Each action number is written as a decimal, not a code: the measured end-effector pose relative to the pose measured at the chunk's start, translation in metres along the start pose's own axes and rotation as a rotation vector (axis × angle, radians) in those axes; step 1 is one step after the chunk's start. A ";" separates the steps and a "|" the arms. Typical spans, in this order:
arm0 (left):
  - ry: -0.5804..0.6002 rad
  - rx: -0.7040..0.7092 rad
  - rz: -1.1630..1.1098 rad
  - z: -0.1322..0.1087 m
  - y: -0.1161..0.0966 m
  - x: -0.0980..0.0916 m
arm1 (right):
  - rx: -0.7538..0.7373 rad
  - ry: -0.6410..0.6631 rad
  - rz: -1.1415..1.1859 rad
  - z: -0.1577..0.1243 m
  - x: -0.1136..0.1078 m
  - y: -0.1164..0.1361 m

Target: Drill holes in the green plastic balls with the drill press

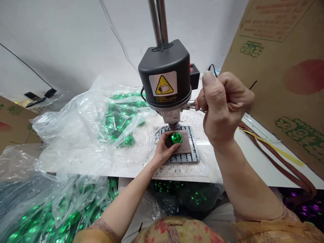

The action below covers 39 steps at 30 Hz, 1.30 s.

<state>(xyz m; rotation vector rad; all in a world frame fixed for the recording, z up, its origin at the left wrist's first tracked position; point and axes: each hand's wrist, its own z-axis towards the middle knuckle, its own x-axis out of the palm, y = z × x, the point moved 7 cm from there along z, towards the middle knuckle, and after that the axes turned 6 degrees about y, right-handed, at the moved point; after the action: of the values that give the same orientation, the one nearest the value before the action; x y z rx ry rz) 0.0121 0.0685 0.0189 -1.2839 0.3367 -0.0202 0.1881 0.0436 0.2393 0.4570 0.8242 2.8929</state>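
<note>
A black bench drill press (164, 67) stands on the white table, with a yellow warning label on its front. Below its chuck, my left hand (164, 148) grips a shiny green ball (176, 137) between thumb and fingers. The ball rests on a brown board (186, 143), which lies on the slotted grey base plate (194, 157). The drill tip appears to meet the top of the ball. Raised at the right of the drill, my right hand (222, 104) is closed around the feed handle, most of which its fingers hide.
Green balls in a clear plastic bag (118, 118) lie left of the drill. More bagged green balls (50, 216) are below the table edge. A large cardboard box (283, 84) stands at the right, beside a brown strap (273, 155). Dark shavings surround the base.
</note>
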 end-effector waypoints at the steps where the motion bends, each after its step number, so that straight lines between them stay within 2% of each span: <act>1: -0.006 -0.005 -0.005 0.000 0.000 0.000 | -0.017 0.000 0.003 -0.002 -0.001 0.000; 6: -0.015 -0.017 -0.028 0.000 -0.001 0.000 | -0.136 -0.020 -0.036 -0.017 -0.003 0.004; 12: -0.011 -0.012 -0.026 0.000 -0.003 0.000 | -0.193 -0.074 -0.026 -0.027 -0.006 -0.001; 39: 0.006 -0.019 -0.044 0.001 0.006 0.001 | -0.420 -0.011 0.060 -0.046 -0.012 -0.008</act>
<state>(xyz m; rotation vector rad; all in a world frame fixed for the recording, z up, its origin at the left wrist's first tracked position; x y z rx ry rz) 0.0121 0.0707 0.0136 -1.3101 0.3143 -0.0583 0.1856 0.0250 0.1944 0.4551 0.1879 2.9959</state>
